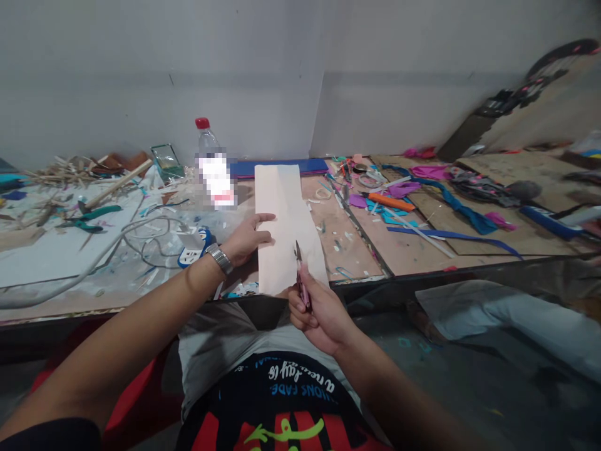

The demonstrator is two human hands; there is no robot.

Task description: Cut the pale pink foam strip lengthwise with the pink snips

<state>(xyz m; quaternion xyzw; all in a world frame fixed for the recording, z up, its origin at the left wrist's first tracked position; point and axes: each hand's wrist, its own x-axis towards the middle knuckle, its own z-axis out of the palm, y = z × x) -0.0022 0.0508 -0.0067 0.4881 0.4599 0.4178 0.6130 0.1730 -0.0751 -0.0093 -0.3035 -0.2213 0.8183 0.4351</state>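
Observation:
A long pale cream sheet (284,213) lies on the table in the middle, its right edge wavy. My left hand (248,238) rests at the sheet's left edge, thumb and a finger apart on top of it; whether it grips the edge is hard to see. Held in my right hand (319,310) is a pair of scissors (301,275) with pinkish handles, the dark blades pointing away from me over the sheet's lower part. The blades look closed or nearly so.
Left of the sheet are a bottle with a red cap (202,124), a power strip (191,255) with cables and green pliers (89,219). Behind lies blue material (313,166). An orange cutter (389,202) and scraps are at right, beside a person's leg (498,310).

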